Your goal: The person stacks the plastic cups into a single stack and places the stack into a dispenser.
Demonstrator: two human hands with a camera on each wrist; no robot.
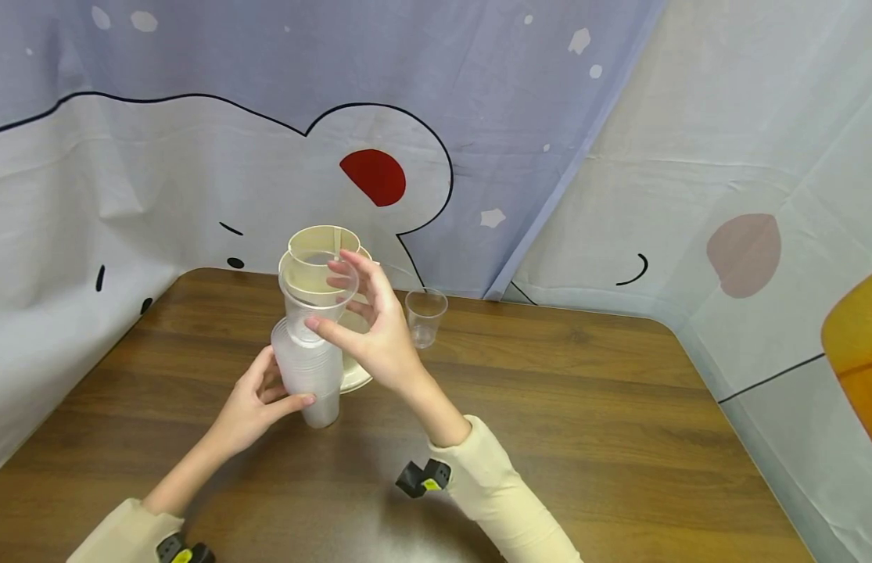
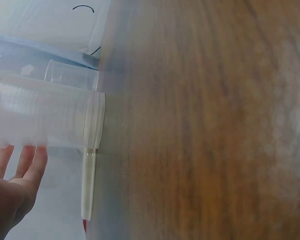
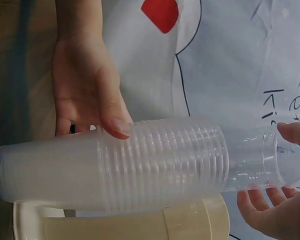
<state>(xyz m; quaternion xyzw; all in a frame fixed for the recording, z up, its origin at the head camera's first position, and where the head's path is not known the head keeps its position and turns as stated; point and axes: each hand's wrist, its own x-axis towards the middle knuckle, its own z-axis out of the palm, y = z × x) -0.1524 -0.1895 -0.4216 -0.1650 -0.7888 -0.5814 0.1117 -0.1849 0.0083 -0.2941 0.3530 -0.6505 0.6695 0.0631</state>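
Observation:
A tall stack of clear plastic cups stands upright on the table, its ribbed rims packed closely together. My left hand grips the stack from the left side, thumb in front and fingers behind. Above the stack, my right hand holds the uppermost clear plastic cup between thumb and fingers near its rim. In the right wrist view, that cup sticks well out of the stack's open end, with its bottom at or just inside the mouth; which one I cannot tell.
Right behind the stack is a beige round container with a beige disc-shaped base. A single clear cup stands right of it, near the back edge. A printed cloth hangs behind the wooden table.

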